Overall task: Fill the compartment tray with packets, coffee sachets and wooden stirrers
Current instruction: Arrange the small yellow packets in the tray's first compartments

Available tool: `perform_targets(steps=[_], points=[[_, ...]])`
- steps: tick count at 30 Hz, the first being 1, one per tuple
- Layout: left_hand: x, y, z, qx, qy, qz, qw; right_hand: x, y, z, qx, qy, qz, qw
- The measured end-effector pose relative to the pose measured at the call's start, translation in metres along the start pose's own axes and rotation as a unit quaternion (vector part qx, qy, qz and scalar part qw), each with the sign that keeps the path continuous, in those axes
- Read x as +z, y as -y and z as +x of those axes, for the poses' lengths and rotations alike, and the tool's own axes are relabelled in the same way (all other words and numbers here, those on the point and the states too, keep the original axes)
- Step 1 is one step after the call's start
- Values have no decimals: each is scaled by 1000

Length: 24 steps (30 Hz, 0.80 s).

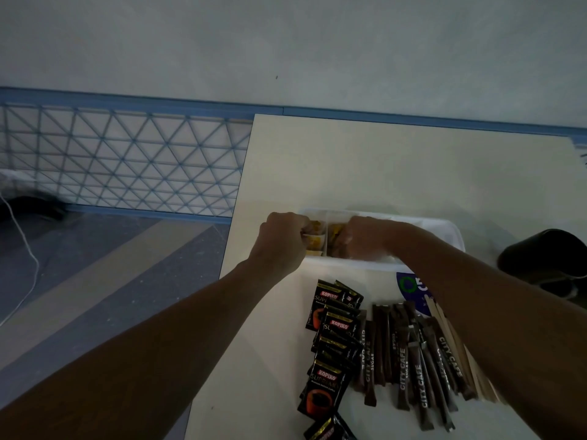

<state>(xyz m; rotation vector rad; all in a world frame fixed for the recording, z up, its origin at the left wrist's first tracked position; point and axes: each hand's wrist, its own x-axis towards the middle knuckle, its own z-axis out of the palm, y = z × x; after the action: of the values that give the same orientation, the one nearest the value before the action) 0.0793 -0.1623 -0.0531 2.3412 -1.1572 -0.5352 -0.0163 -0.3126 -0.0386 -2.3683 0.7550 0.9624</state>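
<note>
**A:** What could go wrong from here?

**B:** Mostly crowding. Both hands are working the left end of the compartment tray (444, 228) in the middle of the frame. The tray looks like light plastic, so a sideways shove could skid it across the table (381, 160). The yellow packets (315, 237) stand tall against the divider, and a careless press could tip some into the neighbouring slot.

**A:** And the arms?

**B:** The right forearm lies over the wooden stirrers (435, 310) and the sugar sticks (403, 369) at lower right. Dragging that arm back low could sweep them toward the table's near edge.

**A:** How are the hands set?

**B:** The left hand (282, 241) has its fingers curled and pinches a yellow packet at the outermost slot. The right hand (365, 239) is knuckles-up with its fingertips down in the second slot. It is too dim there to tell whether it holds anything.

**A:** What's in the tray?

**B:** There are yellow packets in the two narrow slots at its left end. The wider part toward the right shows bare white where the arm doesn't cover it.

**A:** And the rest?

**B:** It is loose on the table, lower centre, just below the tray. The coffee sachets (330, 341) lie in an overlapping pile, with the sugar sticks beside them and the stirrers furthest right. None of these is in the tray yet. A black object (546, 262) sits at the right edge of the frame.
</note>
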Motion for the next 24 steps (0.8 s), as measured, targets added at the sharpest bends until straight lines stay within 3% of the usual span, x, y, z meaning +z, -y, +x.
perform_targets(steps=[15,20,24], points=[[2,1,-1,0,-4,3,1000,7,-6,-16,-58,-41,40,997],[1,0,-3,-3,-13,7,1000,0,-3,-15,-29,-3,57,998],[1,-1,-4,-5,-17,4,1000,1,-4,-22,-55,19,40,997]])
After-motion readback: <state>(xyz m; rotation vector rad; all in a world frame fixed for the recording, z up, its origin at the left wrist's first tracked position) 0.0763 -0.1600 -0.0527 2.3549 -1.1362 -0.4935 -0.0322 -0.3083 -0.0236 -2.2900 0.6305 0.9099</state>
